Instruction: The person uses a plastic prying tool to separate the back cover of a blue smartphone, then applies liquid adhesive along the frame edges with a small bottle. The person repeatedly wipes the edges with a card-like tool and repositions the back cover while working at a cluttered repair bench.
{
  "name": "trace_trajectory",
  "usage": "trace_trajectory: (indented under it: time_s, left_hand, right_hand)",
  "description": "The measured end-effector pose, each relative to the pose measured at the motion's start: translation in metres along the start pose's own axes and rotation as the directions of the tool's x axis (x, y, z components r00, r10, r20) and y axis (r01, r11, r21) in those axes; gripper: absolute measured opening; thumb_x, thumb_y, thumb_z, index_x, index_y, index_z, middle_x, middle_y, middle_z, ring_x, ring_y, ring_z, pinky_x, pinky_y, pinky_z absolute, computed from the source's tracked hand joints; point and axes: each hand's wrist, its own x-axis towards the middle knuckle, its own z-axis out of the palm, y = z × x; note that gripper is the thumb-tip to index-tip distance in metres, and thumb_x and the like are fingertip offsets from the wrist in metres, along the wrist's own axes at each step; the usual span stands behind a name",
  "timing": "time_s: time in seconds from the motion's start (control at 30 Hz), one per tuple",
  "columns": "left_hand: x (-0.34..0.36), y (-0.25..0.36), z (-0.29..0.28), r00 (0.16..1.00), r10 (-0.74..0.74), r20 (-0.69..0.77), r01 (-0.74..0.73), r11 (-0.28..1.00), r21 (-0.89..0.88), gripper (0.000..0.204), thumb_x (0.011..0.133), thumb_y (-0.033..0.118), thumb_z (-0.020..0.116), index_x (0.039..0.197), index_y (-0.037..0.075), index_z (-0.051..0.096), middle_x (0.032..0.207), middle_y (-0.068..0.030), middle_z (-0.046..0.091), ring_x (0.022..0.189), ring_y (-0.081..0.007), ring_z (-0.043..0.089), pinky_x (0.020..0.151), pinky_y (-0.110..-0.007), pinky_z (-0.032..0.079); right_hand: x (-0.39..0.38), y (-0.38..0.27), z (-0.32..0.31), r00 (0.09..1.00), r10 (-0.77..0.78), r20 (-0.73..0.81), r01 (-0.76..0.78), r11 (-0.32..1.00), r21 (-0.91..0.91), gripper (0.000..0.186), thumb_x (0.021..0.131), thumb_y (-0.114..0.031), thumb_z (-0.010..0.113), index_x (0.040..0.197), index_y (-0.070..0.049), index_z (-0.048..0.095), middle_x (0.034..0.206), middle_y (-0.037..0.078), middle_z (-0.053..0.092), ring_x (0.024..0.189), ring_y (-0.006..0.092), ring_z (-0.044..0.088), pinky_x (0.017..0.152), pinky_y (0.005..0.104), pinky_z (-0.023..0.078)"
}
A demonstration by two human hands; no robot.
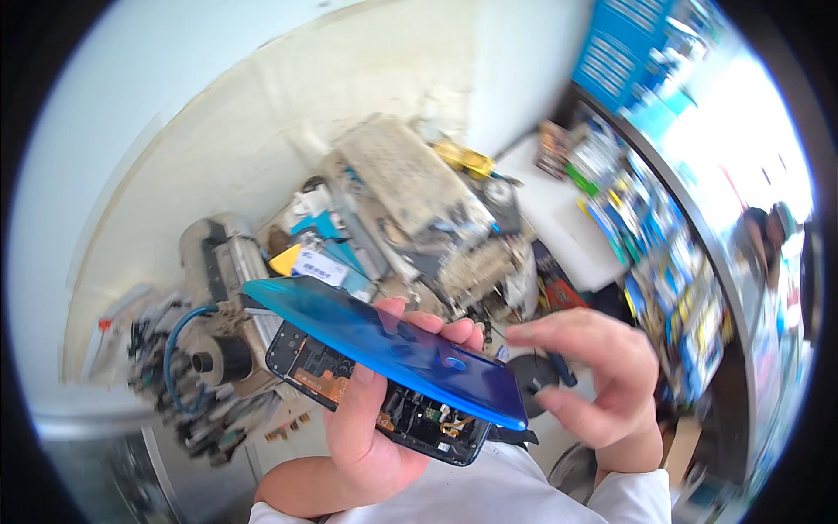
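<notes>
My left hand [371, 441] grips a smartphone [319, 371] from below, its thumb at the near long side and its fingertips at the far side of the back cover. That glossy blue-purple back cover [384, 336] sits raised and skewed over the black phone body, so the near edge of the insides shows. Orange flex parts and small circuit pieces are visible there; the rest lies hidden under the cover. Just off the cover's right end is my right hand [607, 375], thumb and forefinger apart, with nothing seen between them.
Beyond the phone, a cluttered bench holds a dusty beige machine [401, 170] and a grey motor-like device [214, 253] with a blue hose. A display case [672, 288] with colourful packages runs along the right. Another person [764, 244] is far right.
</notes>
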Motion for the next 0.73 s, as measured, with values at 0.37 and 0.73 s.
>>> trace_trajectory:
  time_s: [0.37, 0.73]
  left_hand:
    - [-0.155, -0.035, 0.004, 0.646, -0.705, 0.292, 0.73, 0.683, 0.033, 0.05, 0.109, 0.037, 0.048, 0.151, 0.01, 0.04, 0.139, -0.0125, 0.059, 0.134, -0.0351, 0.054, 0.116, -0.054, 0.042]
    - [-0.305, -0.111, 0.082, 0.211, -0.893, 0.397, 0.917, 0.322, 0.237, 0.051, 0.109, 0.04, 0.049, 0.15, 0.01, 0.041, 0.136, -0.0123, 0.059, 0.134, -0.0351, 0.054, 0.117, -0.054, 0.04]
  right_hand:
    - [-0.22, -0.17, 0.146, 0.803, -0.03, -0.595, -0.434, 0.654, -0.619, 0.034, 0.077, 0.004, 0.074, 0.111, 0.005, 0.074, 0.105, 0.019, 0.076, 0.076, 0.0256, 0.074, 0.064, 0.0324, 0.058]
    - [-0.381, -0.309, 0.201, 0.57, -0.15, -0.808, -0.769, 0.25, -0.589, 0.035, 0.077, 0.003, 0.071, 0.111, 0.008, 0.072, 0.103, 0.02, 0.076, 0.081, 0.0279, 0.076, 0.068, 0.0334, 0.061]
